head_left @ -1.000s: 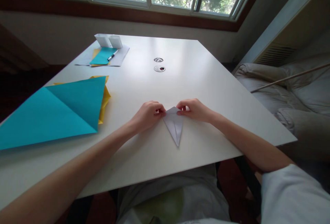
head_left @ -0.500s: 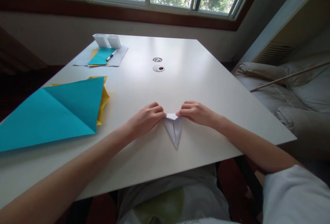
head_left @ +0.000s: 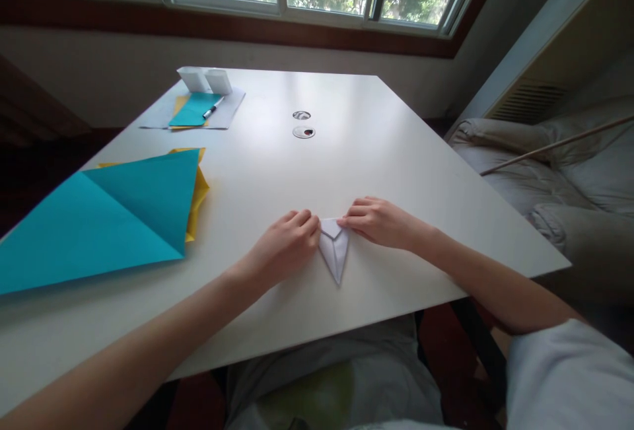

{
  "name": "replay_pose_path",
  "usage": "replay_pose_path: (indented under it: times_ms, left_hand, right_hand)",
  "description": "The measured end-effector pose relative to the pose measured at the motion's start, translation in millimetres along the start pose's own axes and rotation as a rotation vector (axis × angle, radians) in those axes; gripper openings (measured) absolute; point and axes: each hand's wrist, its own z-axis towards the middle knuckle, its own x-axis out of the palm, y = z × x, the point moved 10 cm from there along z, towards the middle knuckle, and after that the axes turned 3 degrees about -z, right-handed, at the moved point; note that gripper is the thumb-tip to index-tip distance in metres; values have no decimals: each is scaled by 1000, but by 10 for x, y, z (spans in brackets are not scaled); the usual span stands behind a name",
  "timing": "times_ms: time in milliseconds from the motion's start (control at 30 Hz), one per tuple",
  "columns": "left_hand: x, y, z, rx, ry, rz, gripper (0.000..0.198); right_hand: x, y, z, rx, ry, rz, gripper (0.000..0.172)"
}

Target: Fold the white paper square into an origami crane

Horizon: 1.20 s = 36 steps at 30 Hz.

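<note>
A small folded white paper [head_left: 335, 251], a narrow triangle pointing toward me, lies on the white table [head_left: 347, 152] near its front edge. Its top flap is folded down. My left hand [head_left: 287, 245] presses on the paper's upper left corner with curled fingers. From the other side, my right hand [head_left: 379, 222] pins the upper right corner with its fingertips together. Both hands rest on the table.
A large blue folded sheet [head_left: 99, 218] lies over yellow paper [head_left: 201, 192] at the left. At the far left corner are a grey sheet with blue paper [head_left: 195, 107], a pen [head_left: 214, 108] and two small white boxes [head_left: 205, 78]. Two round cable grommets [head_left: 303, 131] sit mid-table. A couch [head_left: 555, 179] stands right.
The paper's top point has been folded down toward me, making the shape shorter. Both hands slid slightly nearer and now press the new crease flat.
</note>
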Motion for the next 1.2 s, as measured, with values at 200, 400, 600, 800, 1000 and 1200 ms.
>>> replay_pose_path:
  times_ms: [200, 400, 600, 800, 1000, 1200]
  left_hand:
    - [-48, -154, 37, 83, -67, -173, 29]
    - [-30, -64, 11, -5, -33, -295, 30]
    - [52, 15, -86, -43, -13, -406, 44]
    - [151, 6, -151, -80, 78, -331, 48]
    - [178, 8, -181, -111, 113, -239, 52]
    - [213, 17, -217, -124, 125, -233, 55]
  right_hand:
    - [-9, -18, 4, 33, -2, 27, 24]
    - [34, -3, 6, 46, 29, -24, 31]
    - [32, -108, -32, 111, 24, 45, 30]
    - [13, -268, -104, 186, 76, 127, 31]
    - [17, -302, -141, 220, 155, 197, 36]
    - [63, -396, -259, 291, 246, 309, 36]
